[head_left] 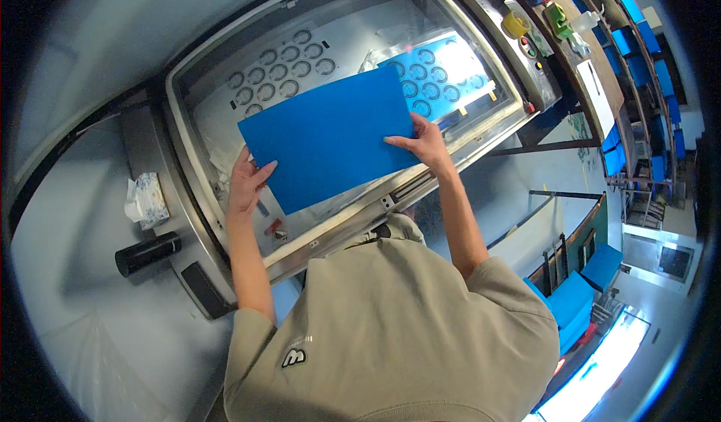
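Observation:
A flat blue rectangular sheet (330, 140) is held up in front of me, tilted, over a metal-framed glass bed (330, 230). My left hand (246, 184) grips its lower left edge, thumb on top and fingers beneath. On the right edge, my right hand (422, 145) pinches the sheet the same way. Under the glass, dark ring shapes show in rows on a pale film (278, 76). More rings lie over a second blue sheet (432, 84) to the right, part of which the held sheet hides.
At left are a tissue pack (147, 200) and a black cylinder (148, 254). On the right stand a control panel with buttons (528, 46), a yellow cup (516, 24) and a green container (558, 21). Blue sheets fill racks (638, 69) farther right; blue stacks (571, 302) lie lower right.

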Tool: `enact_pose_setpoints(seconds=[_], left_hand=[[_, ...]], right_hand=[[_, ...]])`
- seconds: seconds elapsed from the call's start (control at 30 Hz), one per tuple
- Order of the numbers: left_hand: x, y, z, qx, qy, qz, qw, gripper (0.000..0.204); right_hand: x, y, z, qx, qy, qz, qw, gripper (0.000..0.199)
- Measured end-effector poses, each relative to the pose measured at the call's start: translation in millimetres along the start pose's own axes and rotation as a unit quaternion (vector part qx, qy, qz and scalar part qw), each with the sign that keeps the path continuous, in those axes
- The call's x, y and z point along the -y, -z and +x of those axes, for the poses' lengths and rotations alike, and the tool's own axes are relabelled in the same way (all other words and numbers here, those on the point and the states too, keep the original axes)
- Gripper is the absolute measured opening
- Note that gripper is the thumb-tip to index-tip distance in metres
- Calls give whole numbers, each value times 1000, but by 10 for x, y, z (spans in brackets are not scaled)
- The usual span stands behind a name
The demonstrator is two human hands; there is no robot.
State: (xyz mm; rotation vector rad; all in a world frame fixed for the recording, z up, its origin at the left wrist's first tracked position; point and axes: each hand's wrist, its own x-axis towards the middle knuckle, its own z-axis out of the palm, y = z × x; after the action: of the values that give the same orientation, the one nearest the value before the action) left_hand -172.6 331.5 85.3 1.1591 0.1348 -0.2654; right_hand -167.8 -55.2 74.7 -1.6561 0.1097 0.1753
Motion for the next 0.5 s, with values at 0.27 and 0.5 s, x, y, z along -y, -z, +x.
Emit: enact_pose_setpoints(seconds=[0.27,0.5], left_hand=[[-1192,-559,-483,271,-338,345,833,30],[-1148,-647,-673,100,-440,274,849,28]], right_hand=[[877,301,-123,-108,446,-288,841,24],[1208,198,-309,-283,529,-252,759,23]])
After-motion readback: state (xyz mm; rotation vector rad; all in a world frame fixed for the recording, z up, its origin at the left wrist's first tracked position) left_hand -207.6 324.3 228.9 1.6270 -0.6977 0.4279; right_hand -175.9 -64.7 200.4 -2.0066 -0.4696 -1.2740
